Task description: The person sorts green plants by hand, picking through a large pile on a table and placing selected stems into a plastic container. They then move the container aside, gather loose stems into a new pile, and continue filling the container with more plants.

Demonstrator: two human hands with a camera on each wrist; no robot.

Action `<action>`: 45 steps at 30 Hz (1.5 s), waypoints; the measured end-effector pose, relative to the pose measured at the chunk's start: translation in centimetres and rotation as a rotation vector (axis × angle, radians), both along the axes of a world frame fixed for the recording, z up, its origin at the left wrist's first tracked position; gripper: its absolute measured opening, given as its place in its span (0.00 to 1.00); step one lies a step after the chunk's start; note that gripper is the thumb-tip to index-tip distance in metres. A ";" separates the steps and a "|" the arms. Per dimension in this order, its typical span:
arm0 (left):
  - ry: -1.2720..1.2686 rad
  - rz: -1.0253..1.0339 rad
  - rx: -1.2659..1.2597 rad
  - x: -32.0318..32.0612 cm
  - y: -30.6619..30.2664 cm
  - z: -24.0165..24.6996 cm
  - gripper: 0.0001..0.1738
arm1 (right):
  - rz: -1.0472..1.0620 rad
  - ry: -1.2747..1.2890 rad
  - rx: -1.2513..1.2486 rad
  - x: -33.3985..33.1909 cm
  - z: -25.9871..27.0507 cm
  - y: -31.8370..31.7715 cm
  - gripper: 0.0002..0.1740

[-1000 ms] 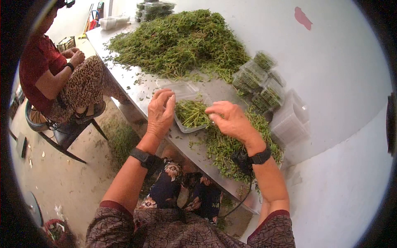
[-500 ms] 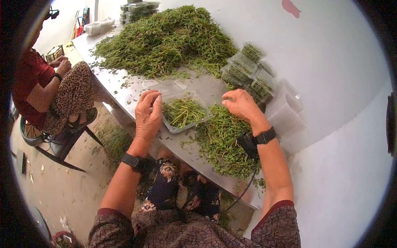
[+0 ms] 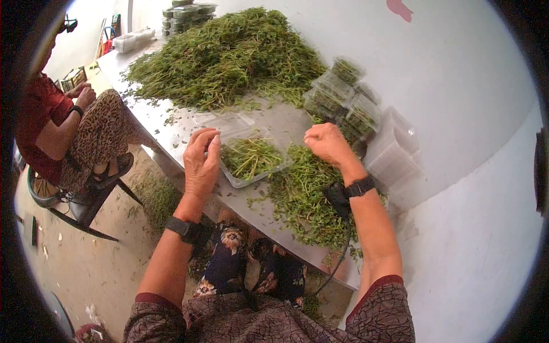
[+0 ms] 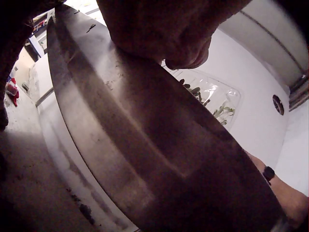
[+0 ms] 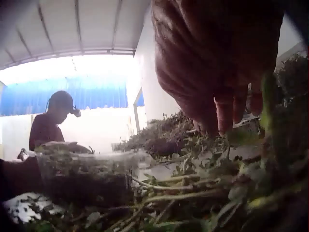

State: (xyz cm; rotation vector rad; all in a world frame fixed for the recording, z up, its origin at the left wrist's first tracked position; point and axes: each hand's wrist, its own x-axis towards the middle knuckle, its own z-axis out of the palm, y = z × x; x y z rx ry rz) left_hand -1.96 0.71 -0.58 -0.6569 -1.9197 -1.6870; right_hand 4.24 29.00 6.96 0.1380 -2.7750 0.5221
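An open clear plastic box (image 3: 243, 182) holds a bunch of green stems (image 3: 251, 157), its lid folded back on the far side. My left hand (image 3: 201, 166) is at the box's left side with loosely bent fingers and nothing visible in them; whether it touches the rim is unclear. To the right, my right hand (image 3: 331, 144) hovers over the upper part of a smaller heap of greens (image 3: 309, 200), fingers bent. In the right wrist view the fingers of this hand (image 5: 217, 63) point down above leafy stems, with no stem visibly held.
A large heap of greens (image 3: 229, 57) covers the far table. Filled boxes (image 3: 334, 94) are stacked at the right beside nested empty containers (image 3: 394, 148). More boxes (image 3: 186, 20) stand at the far end. A seated person (image 3: 54, 120) is at the left.
My right hand has moved from the stems in the box rightward to above the smaller heap. My left hand has stayed beside the box. The head view has shifted slightly.
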 end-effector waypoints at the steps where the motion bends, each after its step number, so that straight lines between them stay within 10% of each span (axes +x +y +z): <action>1: -0.002 0.008 0.001 -0.1 -0.1 -0.1 0.10 | 0.048 0.196 -0.065 0.1 0.1 0.0 0.10; 21: -0.106 -0.022 0.029 0.8 0.0 0.9 0.09 | 0.062 0.118 -0.417 -0.2 6.2 -8.5 0.10; 37: -0.007 0.063 0.026 0.6 0.3 0.6 0.10 | 0.069 -0.172 0.171 0.6 2.5 -9.9 0.11; 45: -0.017 0.065 0.039 0.6 0.4 0.3 0.10 | 0.158 0.144 0.071 0.7 1.9 -9.6 0.09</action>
